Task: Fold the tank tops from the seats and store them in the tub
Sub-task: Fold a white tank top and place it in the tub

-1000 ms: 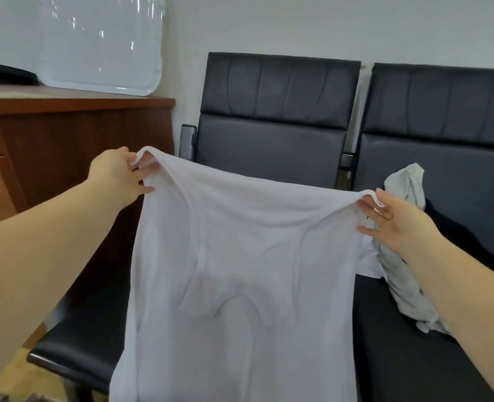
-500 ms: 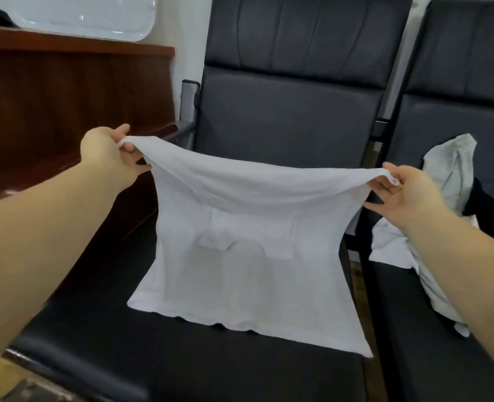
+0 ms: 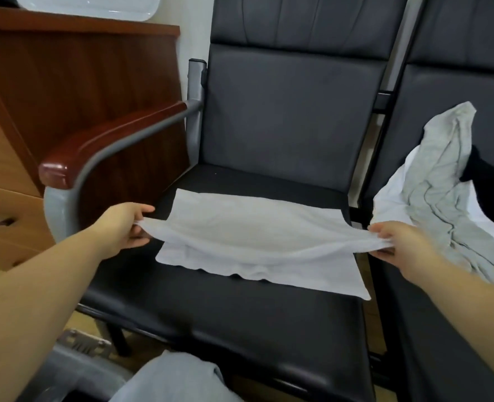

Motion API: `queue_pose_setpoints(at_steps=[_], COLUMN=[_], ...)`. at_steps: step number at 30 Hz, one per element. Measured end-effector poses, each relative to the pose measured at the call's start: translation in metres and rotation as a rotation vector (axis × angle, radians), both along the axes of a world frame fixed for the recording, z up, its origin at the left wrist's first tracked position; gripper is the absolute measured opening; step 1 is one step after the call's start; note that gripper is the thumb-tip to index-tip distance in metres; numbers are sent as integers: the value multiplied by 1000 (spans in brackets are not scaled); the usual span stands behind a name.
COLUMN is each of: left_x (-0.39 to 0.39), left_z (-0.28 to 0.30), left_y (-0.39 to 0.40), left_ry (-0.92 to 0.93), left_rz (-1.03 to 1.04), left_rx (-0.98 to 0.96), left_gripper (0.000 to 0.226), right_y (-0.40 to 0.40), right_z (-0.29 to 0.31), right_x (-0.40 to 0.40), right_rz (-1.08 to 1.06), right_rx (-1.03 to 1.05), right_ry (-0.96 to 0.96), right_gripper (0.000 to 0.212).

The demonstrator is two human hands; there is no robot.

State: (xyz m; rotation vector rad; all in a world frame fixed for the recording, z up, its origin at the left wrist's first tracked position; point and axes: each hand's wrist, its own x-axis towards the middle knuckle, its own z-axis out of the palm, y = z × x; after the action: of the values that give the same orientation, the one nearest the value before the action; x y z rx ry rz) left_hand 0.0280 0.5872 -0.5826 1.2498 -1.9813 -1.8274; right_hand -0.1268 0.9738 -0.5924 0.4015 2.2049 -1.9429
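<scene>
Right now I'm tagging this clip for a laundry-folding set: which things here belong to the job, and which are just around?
Part of the job:
- white tank top, held by the left hand and right hand
- left seat it lies on
- heap of garments on the right seat

Just around:
- wooden cabinet
- armrest

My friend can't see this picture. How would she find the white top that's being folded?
Find the dark seat with the wooden armrest. On its cushion lies the white tank top, flat and half folded. Unlike the crumpled pile of clothes on the next seat, it is stretched between the left hand and the right hand.
</scene>
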Motion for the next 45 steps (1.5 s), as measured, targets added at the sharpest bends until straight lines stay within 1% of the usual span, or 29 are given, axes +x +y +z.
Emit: queue_pose_setpoints(at_steps=[2,4,6,8,9,10,11,13,15,17,19,20,21,23,24,26,28,30,32,34,37,39,41,43,44,45], left_x=[2,5,8,12,13,13,13,12,12,11,13,16,20,31,39,54,68,80,89,96,101,101,97,93,91,89], left_z=[-12,-24,-36,-44,-46,-46,-45,-45,-44,-45,-44,-41,-38,-29,-26,-25,-26,-29,-32,-34,-38,-39,-37,-34,-33,-33], left_y=[2,1,-2,-3,-1,2,6,13,19,20,22,25,29,34,35,33,32,30,24,17,8,7,10,15,18,20], left_ry=[-131,-209,-243,-237,-234,-247,-274,-354,-410,-419,-422,-399,-360,-237,-168,-85,-64,-53,-59,-67,-81,-82,-69,-26,-4,20], left_rz=[-12,-26,-69,-112,-136,-175,-219,-292,-318,-341,-357,-349,-320,-265,-260,-267,-272,-259,-237,-222,-184,-155,-119,-30,35,102], left_rx=[-37,-78,-142,-204,-244,-296,-344,-444,-495,-497,-438,-345,-198,116,222,348,439,502,523,548,623,652,632,585,547,505], left_gripper=[42,33,22,29,33,35,36,36,30,27,25,23,19,11,10,12,13,18,25,33,55,65,64,54,47,40], right_y=[2,6,8,3,-1,-7,-15,-35,-61,-90,-121,-136,-151,-176,-187,-204,-214,-220,-222,-223,-223,-219,-213,-206,-204,-202], right_z=[-10,-21,-29,-33,-35,-35,-36,-38,-40,-42,-42,-41,-40,-39,-39,-41,-40,-37,-31,-23,-14,-5,3,8,6,6], right_x=[10,19,25,32,35,39,43,52,64,78,93,101,109,125,132,145,154,160,165,169,173,178,183,188,190,192], right_rz=[41,159,335,463,483,490,500,544,636,732,809,844,876,938,962,963,936,966,1036,1084,1128,1161,1175,1176,1160,1146], right_rx=[124,300,634,986,1116,1193,1218,1167,1069,965,884,840,794,741,739,779,839,860,855,859,915,936,899,873,848,807], right_ry=[6,42,94,158,219,298,381,503,558,593,642,666,696,732,744,812,927,1007,1008,965,900,874,864,867,877,888], right_gripper=[16,13,12,10,8,12,17,21,24,28,36,41,48,60,64,61,49,39,32,33,35,34,38,41,38,32])
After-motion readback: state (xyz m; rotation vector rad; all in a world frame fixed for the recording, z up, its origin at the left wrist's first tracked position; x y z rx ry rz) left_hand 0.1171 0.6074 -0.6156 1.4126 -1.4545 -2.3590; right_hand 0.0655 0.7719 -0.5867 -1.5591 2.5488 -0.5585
